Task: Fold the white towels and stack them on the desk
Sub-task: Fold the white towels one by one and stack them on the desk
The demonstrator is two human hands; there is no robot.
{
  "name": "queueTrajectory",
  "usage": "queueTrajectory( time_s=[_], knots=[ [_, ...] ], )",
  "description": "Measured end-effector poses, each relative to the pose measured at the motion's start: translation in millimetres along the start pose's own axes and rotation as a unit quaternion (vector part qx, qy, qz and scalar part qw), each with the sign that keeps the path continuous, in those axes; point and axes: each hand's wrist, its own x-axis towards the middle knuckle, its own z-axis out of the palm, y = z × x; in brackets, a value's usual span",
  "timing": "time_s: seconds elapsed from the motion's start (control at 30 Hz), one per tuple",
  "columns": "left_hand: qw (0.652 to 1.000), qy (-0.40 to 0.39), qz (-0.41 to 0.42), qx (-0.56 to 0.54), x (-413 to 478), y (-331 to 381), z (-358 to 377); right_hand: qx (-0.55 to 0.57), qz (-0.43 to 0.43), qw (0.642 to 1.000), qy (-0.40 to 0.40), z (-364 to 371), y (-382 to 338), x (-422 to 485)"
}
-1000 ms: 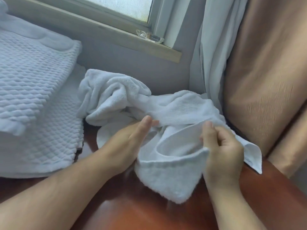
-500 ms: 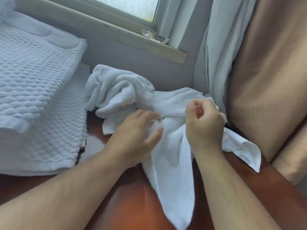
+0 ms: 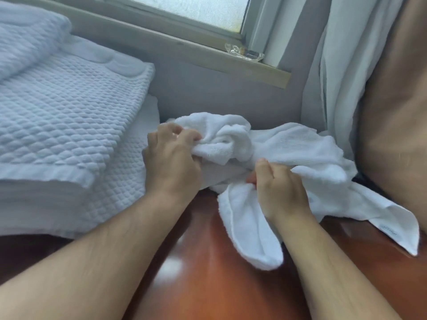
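Note:
A crumpled white terry towel (image 3: 300, 153) lies bunched on the glossy red-brown desk (image 3: 203, 273) against the wall under the window. My left hand (image 3: 171, 158) grips the towel's left bunch with curled fingers. My right hand (image 3: 279, 188) is closed round a fold near the towel's middle, and one end hangs down in front of it. A tagged corner (image 3: 397, 229) sticks out at the right. A stack of folded white waffle-weave towels (image 3: 64, 125) sits at the left of the desk.
The window sill (image 3: 208, 54) runs above the towel, with a clear plastic scrap (image 3: 245, 54) on it. A white curtain (image 3: 335, 65) and a tan curtain (image 3: 397, 100) hang at the right, close to the towel.
My left hand has moved up and left onto the towel's left bunch and gripped it. My right hand has come down toward me with its fold. The view has shifted.

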Motion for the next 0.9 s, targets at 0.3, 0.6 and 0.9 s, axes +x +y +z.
queueTrajectory(
  time_s=[0.3,0.6,0.9],
  knots=[
    [0.979,0.023,-0.103,-0.175,-11.9,18.3,-64.8,0.265,0.097,0.953,-0.107,1.0,14.6,0.7],
    [0.93,-0.25,-0.041,-0.267,-66.8,5.5,-145.4,0.49,0.175,0.839,-0.163,-26.9,-37.8,-43.4],
    [0.884,-0.457,0.099,-0.028,-102.1,6.8,-203.5,0.316,0.175,0.902,-0.234,-42.1,-83.8,-104.0]
  ],
)
